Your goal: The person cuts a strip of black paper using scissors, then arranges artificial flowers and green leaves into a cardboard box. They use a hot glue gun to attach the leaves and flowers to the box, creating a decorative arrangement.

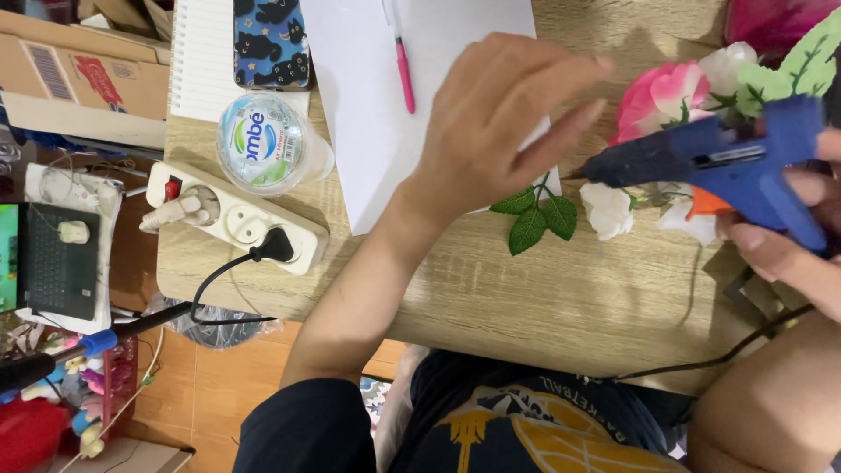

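Pale wood-grain desk (pixel 543 298) fills the middle of the view, with orange floor tiles showing below its near edge. Over it, the left hand (pixel 499 123) hovers palm down, fingers spread loosely and gripping nothing; its fingertips (pixel 589 112) point toward the nozzle of a blue hot glue gun (pixel 718 162). Whether the palm touches the white paper sheet (pixel 368 96) beneath it cannot be told.

At the far side of that hand, the right hand (pixel 788 250) is clenched around the glue gun's grip, with a finger by the orange trigger; the gun's barrel lies level and its tip points back at the left hand. Just behind the gun sits a bunch of artificial flowers: a pink rose (pixel 657 96) and small white blossoms (pixel 609 210), with a sprig of green fabric leaves (pixel 534 219) lying on the desk right under the left hand's wrist side. A black cord (pixel 701 363) runs off the desk edge below the right hand.

Beyond the left hand's thumb side, a pink pen (pixel 405 74) lies on the paper. Further out are a sealed water cup (pixel 261 144), a phone in a blue cat-print case (pixel 272 44) on a spiral notebook (pixel 200 61), and a white power strip (pixel 236 219) with a black plug in it.
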